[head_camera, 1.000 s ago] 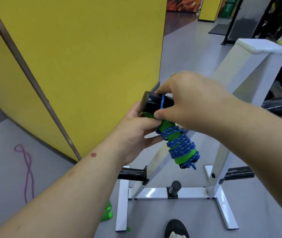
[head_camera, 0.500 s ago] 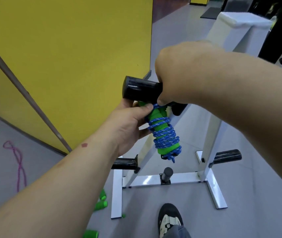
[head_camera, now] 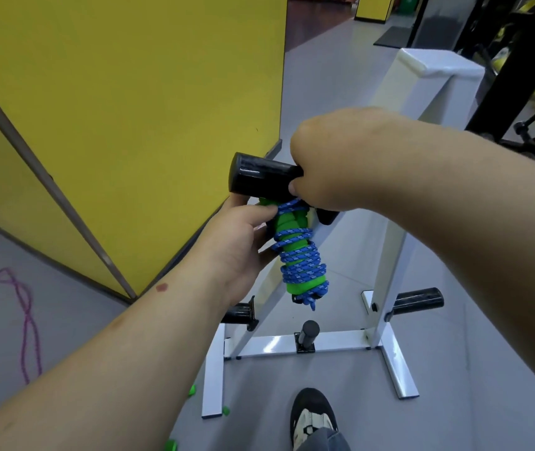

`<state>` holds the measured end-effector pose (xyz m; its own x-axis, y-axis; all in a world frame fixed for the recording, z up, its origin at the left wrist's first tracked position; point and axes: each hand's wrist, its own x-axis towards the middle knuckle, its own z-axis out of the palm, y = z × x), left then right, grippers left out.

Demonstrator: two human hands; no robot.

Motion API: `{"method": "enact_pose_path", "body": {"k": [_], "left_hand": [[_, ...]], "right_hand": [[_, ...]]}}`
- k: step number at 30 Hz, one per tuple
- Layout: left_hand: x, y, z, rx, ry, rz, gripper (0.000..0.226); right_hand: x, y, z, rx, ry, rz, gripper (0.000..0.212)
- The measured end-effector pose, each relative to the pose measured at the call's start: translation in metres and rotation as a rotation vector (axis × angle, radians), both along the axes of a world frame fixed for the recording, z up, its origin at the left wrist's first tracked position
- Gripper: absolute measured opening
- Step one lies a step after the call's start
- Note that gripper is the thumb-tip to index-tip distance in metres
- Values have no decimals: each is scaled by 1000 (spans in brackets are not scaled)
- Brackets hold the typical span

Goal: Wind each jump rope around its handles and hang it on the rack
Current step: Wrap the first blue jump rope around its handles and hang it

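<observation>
My left hand (head_camera: 240,242) grips the green handles (head_camera: 292,249) of the wound jump rope (head_camera: 302,265) to steady the bundle under the rack's black peg (head_camera: 259,174), while my right hand (head_camera: 331,167) pinches the last loop against the peg to hang it.

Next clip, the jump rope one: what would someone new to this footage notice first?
First, dead centre, the green-handled jump rope wound in blue cord, hanging just below a black peg of the white rack. The left hand grips the handles while the right hand pinches the cord at the peg. Next comes the big yellow wall on the left, with a pink rope lying loose on the floor below it.
</observation>
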<state>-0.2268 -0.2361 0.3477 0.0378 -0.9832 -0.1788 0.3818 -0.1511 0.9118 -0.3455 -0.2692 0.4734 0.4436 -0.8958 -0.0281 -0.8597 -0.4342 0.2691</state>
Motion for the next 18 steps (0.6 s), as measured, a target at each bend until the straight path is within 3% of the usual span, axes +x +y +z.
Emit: {"method": "enact_pose_path", "body": {"k": [2,4,7,9,14,18], "left_hand": [[2,4,-1,-1,-22,9,55],[6,8,-2,5,-72,22,59],[12,13,0,19,-135,69,64],[17,16,5,8,-179,111,64],[25,23,21,-91,-352,163,63],[37,36,30,-117,-469,149,63]], "right_hand": [[2,0,-1,-10,-56,24,23],[-1,-1,-4,-7,-127,47,6],[-5,2,-3,-45,-246,59,30],[-6,7,-9,-48,-356,75,34],[10,22,-45,65,-527,73,13],[30,30,-65,-63,-544,100,47]]}}
